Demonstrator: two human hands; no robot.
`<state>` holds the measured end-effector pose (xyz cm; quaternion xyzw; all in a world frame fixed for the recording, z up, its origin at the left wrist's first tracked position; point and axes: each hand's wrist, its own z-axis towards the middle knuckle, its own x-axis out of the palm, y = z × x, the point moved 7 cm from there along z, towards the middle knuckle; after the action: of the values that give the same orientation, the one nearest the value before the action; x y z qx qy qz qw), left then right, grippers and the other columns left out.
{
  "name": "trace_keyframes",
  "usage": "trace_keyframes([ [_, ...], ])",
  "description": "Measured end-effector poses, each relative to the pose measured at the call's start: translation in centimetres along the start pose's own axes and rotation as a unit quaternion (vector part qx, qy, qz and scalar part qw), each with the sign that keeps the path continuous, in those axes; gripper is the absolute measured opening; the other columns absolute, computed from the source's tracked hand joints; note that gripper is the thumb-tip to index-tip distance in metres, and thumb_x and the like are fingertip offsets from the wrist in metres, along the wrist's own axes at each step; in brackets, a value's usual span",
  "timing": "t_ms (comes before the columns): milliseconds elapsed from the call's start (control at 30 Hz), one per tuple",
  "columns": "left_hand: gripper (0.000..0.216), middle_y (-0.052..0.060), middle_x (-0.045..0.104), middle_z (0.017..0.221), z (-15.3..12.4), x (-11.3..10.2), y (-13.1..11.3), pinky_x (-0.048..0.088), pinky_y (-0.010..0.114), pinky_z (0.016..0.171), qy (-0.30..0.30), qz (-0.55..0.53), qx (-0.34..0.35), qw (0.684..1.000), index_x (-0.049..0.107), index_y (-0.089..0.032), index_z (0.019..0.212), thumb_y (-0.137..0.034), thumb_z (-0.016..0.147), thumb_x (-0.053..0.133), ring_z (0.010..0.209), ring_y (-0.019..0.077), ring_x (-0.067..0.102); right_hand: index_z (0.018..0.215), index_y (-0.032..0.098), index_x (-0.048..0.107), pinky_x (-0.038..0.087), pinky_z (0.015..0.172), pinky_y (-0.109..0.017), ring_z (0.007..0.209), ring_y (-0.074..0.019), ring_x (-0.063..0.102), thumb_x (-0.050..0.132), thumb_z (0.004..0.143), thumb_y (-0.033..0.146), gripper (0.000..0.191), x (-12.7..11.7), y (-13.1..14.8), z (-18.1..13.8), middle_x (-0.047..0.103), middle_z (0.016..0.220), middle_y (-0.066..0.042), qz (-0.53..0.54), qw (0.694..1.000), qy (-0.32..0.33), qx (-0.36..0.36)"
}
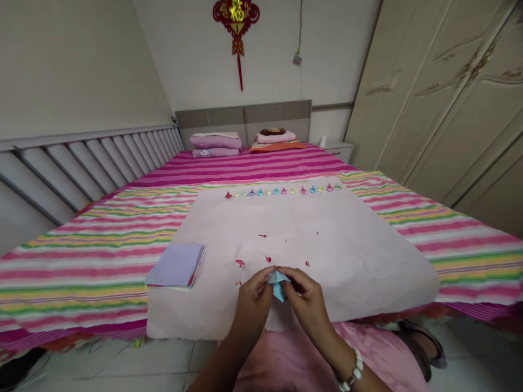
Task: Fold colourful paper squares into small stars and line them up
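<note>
A small light-blue piece of folded paper is held between my two hands, low in the middle of the view. My left hand pinches its left side, fingers closed. On the opposite side, the thumb and fingers of my right hand grip the paper near its top. The folds are partly covered by my fingers. Beneath and beyond my hands lies a large pale sheet. A few red scraps, such as this red scrap, are scattered on it just past my fingers.
A stack of coloured square paper lies at the sheet's left. Several small folded paper pieces form a row along its far edge. The sheet rests on a striped bed cover. Folded bedding sits by the headboard; a wardrobe stands right.
</note>
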<state>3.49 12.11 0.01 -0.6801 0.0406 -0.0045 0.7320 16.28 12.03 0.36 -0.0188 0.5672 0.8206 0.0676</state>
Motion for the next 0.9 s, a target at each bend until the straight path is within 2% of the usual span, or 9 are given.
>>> trace_keyframes([
  [133,0.04,0.005,0.072,0.107,-0.4,0.1,-1.1,0.052,0.031,0.088,0.011,0.065,0.046,0.997,0.064,-0.018,0.112,-0.009,0.076,0.048,0.098,0.0193,0.067,0.1,0.022,0.071,0.046,0.057,-0.026,0.065,-0.0163,0.059,0.052,0.074,0.008,0.035,-0.1,1.0,0.1,0.066,0.078,-0.003,-0.049,0.998,-0.013,-0.027],
  [367,0.046,0.007,0.073,0.095,-0.5,-0.5,-0.3,0.055,0.031,0.076,-0.051,0.039,0.013,0.998,0.055,-0.015,0.119,-0.012,0.073,0.055,0.084,0.019,0.069,0.107,0.024,0.07,0.049,0.061,-0.029,0.069,-0.0181,0.061,0.048,0.082,0.012,0.035,0.1,1.5,-0.2,0.066,0.08,-0.004,-0.075,0.995,0.003,-0.068],
  [467,0.038,0.007,0.072,0.092,-0.6,-0.6,-0.4,0.054,0.03,0.073,-0.071,0.041,0.025,0.996,0.057,-0.015,0.111,-0.012,0.073,0.056,0.082,0.0187,0.068,0.112,0.022,0.067,0.05,0.063,-0.029,0.071,-0.0187,0.062,0.048,0.083,0.012,0.036,0.2,1.6,-0.4,0.067,0.082,-0.005,-0.103,0.991,0.003,-0.086],
  [567,0.028,0.006,0.071,0.089,-0.9,-0.6,-1.0,0.052,0.029,0.072,-0.085,0.069,0.038,0.993,0.058,-0.016,0.1,-0.013,0.073,0.056,0.083,0.0186,0.067,0.116,0.02,0.062,0.051,0.062,-0.029,0.075,-0.0191,0.064,0.048,0.082,0.011,0.038,-0.1,1.7,-0.8,0.069,0.093,-0.007,-0.131,0.986,-0.031,-0.096],
  [667,0.024,0.005,0.07,0.087,-1.3,-0.4,-1.5,0.051,0.028,0.07,-0.09,0.105,0.047,0.989,0.058,-0.017,0.095,-0.01,0.072,0.055,0.081,0.0179,0.065,0.111,0.02,0.06,0.051,0.06,-0.028,0.068,-0.0172,0.063,0.051,0.083,0.012,0.031,-0.5,2.1,-1.2,0.069,0.092,-0.005,-0.152,0.981,-0.067,-0.098],
  [767,0.026,0.004,0.07,0.088,-1.6,0.0,-2.0,0.05,0.028,0.071,-0.086,0.119,0.063,0.987,0.058,-0.018,0.095,-0.009,0.071,0.054,0.081,0.0179,0.065,0.104,0.021,0.06,0.051,0.061,-0.029,0.068,-0.0175,0.063,0.05,0.084,0.011,0.025,-0.7,3.1,-1.6,0.068,0.087,-0.005,-0.171,0.972,-0.076,-0.143],
  [900,0.031,0.007,0.07,0.093,-1.7,-0.1,-2.4,0.052,0.03,0.075,-0.108,0.128,0.085,0.982,0.058,-0.016,0.106,-0.014,0.075,0.054,0.085,0.0195,0.066,0.106,0.021,0.06,0.053,0.071,-0.034,0.086,-0.0217,0.064,0.047,0.085,0.007,0.028,-0.5,4.6,-2.1,0.067,0.094,-0.008,-0.193,0.953,-0.062,-0.227],
])
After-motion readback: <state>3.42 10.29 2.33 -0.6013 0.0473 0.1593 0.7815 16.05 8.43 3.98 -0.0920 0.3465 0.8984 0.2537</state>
